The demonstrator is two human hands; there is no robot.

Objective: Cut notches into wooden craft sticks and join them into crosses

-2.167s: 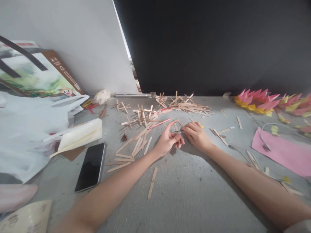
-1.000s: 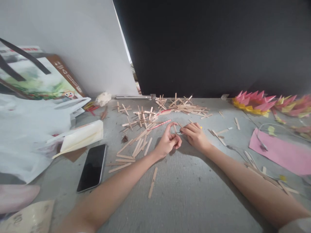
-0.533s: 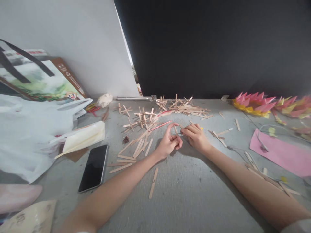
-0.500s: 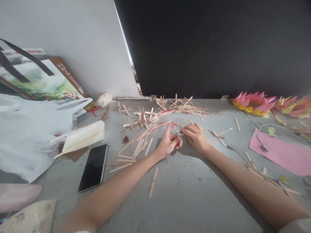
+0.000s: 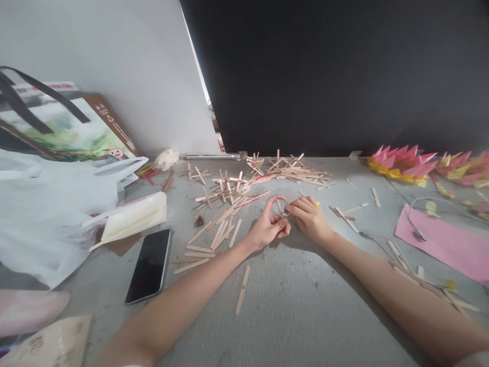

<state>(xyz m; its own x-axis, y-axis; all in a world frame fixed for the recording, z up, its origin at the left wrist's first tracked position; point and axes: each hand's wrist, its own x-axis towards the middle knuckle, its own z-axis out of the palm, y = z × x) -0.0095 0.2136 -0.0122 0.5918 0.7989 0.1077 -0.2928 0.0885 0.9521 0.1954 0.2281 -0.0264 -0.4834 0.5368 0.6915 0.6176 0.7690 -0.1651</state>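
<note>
Little has shifted since half a second ago: both hands stay together over the short pale wooden craft stick, just right of the scattered heap of wooden sticks on the grey table. Left hand pinches it; right hand grips something thin against it, too small to identify. Pressing unevenly could likely snap or slip the stick.

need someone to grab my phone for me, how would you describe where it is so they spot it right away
Start from the big white plastic bag on the left of the grey table; just right of it lies an open cream booklet. The phone lies flat right below that booklet, left of the left forearm. It is the only black, glossy slab among pale wooden sticks and paper.
</note>
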